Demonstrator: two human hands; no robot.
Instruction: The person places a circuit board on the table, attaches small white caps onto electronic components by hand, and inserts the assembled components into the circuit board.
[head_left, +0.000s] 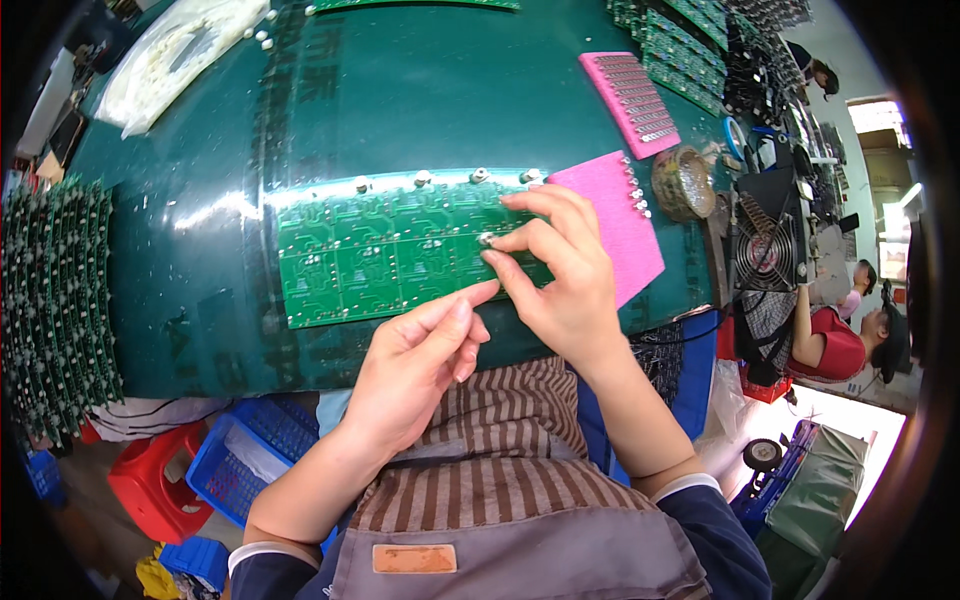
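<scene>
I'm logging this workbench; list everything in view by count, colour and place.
Board panel: one, green, centre
Metal part: one, silvery, panel's right half
Other metal parts: four, silvery, panel's far edge
Foam pads: two, pink, right of panel
Tape roll: one, translucent, right
Stacked boards: many, green, left and far right
Far board: one, green, top
Bag: one, whitish, far left
Fan: one, dark, right
Table: one, dark green, centre
Stool: one, red, lower left
Bins: several, blue, below table
Covered vehicle: one, blue-green, lower right
People: several, mixed clothing, right
Apron: one, brown-striped, worn
Left hand: one, bare, panel's near edge
Right hand: one, bare, at metal part
</scene>
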